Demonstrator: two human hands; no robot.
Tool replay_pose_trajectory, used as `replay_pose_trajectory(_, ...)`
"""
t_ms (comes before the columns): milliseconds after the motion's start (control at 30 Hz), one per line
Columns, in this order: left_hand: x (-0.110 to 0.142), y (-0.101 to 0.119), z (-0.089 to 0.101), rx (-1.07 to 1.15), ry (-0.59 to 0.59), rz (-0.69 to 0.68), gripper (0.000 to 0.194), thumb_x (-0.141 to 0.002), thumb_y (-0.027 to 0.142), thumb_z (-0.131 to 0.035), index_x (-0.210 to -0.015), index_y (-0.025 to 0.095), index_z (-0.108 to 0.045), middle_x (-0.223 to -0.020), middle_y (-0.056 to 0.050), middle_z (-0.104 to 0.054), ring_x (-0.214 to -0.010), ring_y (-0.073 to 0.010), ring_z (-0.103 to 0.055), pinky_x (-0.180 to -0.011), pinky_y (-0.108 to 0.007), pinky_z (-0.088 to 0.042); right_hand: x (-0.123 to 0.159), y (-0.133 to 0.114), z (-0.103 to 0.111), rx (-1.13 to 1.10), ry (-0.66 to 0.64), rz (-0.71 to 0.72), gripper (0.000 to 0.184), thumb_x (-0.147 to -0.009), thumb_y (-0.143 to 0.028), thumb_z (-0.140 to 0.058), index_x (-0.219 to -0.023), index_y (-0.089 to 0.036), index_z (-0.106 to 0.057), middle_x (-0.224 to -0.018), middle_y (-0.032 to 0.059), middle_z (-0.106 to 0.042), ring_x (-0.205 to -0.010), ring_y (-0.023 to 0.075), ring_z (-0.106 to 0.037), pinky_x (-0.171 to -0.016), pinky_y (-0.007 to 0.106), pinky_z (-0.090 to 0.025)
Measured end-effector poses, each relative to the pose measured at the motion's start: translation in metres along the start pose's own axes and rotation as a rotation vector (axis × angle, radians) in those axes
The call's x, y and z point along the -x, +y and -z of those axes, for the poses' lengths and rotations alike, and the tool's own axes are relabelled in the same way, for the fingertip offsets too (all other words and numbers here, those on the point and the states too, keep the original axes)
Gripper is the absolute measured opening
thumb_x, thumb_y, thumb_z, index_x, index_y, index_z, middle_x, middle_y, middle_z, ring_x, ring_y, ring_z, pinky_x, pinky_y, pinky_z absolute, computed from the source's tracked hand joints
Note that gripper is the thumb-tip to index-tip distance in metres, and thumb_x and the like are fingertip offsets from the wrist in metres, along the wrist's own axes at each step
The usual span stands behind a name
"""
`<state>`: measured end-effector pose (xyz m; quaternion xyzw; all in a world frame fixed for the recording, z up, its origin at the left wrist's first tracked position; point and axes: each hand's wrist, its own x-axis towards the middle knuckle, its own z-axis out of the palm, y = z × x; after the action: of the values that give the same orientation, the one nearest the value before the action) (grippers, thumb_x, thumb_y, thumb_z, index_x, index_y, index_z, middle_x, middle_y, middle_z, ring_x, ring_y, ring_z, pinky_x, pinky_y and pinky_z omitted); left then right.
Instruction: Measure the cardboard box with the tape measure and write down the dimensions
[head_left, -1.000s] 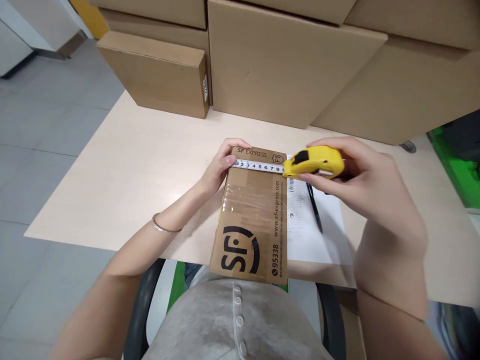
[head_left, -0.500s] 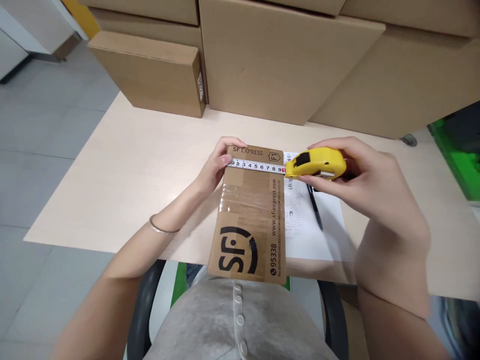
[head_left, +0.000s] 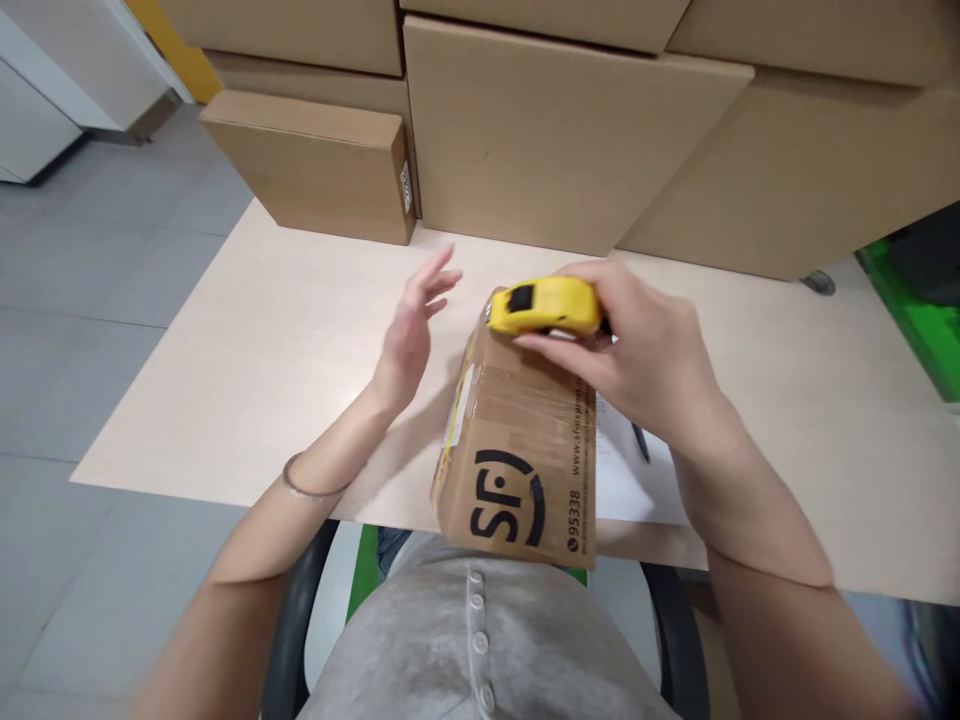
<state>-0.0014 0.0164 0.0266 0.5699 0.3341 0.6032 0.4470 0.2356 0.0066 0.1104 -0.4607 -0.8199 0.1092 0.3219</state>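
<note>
A brown SF Express cardboard box point(head_left: 517, 430) sticks out over the table's front edge, before my body. My right hand point(head_left: 637, 340) is closed around a yellow tape measure point(head_left: 547, 305), held over the box's far end. The blade is no longer stretched across the top; only a short bit shows at the case's mouth. To the left of the box, my left hand point(head_left: 412, 335) is raised with fingers apart, touching nothing. A white paper point(head_left: 637, 485) and a black pen point(head_left: 640, 442) lie right of the box, partly covered by it and my right arm.
Large cardboard boxes point(head_left: 562, 140) are stacked along the table's back. A smaller flat box point(head_left: 307, 175) stands at the back left. The light wooden table point(head_left: 300, 300) ends at a chair armrest point(head_left: 296, 620) close to my body.
My left hand has let go of the blade end and the box and moved off left. The blade has drawn in. My right hand has shifted left with the tape measure; the box is slightly turned.
</note>
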Motion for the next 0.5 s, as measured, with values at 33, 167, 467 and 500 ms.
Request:
replay_pose_trajectory(33,0.01,0.008,0.006,-0.083,0.012,-0.074,0.075,-0.092,0.087,-0.034,-0.139,0.037,-0.065,-0.14,-0.006,-0.065,-0.143,-0.0363,-0.051,-0.12,-0.054,-0.038,0.003,0.008,-0.002,-0.091,0.079,-0.063,0.043,-0.089,-0.055,-0.08,-0.12,-0.027,-0.067,-0.109,0.0052,-0.079,-0.081,0.0219,-0.072,-0.069,0.035,-0.053)
replay_pose_trajectory(167,0.066,0.032,0.023,-0.429,-0.142,-0.449,0.072,-0.078,0.088,-0.063,-0.138,0.049,-0.062,-0.142,-0.003,-0.06,-0.137,-0.0344,-0.056,-0.123,-0.058,-0.042,0.01,0.048,-0.01,-0.566,0.329,-0.343,0.044,-0.089,-0.064,-0.074,-0.111,-0.027,-0.063,-0.101,0.0062,-0.075,-0.068,0.0162,-0.064,-0.052,0.03,-0.044)
replay_pose_trajectory(467,0.103,0.007,0.032,-0.47,-0.014,-0.651,0.082,-0.081,0.064,-0.081,-0.153,0.046,-0.047,-0.16,-0.005,-0.048,-0.141,-0.0314,-0.058,-0.105,-0.049,-0.062,0.008,0.068,-0.034,-1.014,0.059,-0.537,0.057,-0.076,-0.079,-0.076,-0.091,-0.024,-0.066,-0.073,-0.001,-0.065,-0.048,0.0086,-0.038,-0.036,0.023,-0.022)
replay_pose_trajectory(500,0.102,0.009,0.034,-0.448,0.078,-0.585,0.074,-0.087,0.063,-0.077,-0.152,0.051,-0.044,-0.161,0.0,-0.049,-0.144,-0.0293,-0.056,-0.108,-0.048,-0.06,0.01,0.065,-0.03,-1.002,0.085,-0.525,0.056,-0.076,-0.077,-0.078,-0.091,-0.024,-0.067,-0.072,-0.0014,-0.064,-0.049,0.0091,-0.04,-0.036,0.022,-0.023)
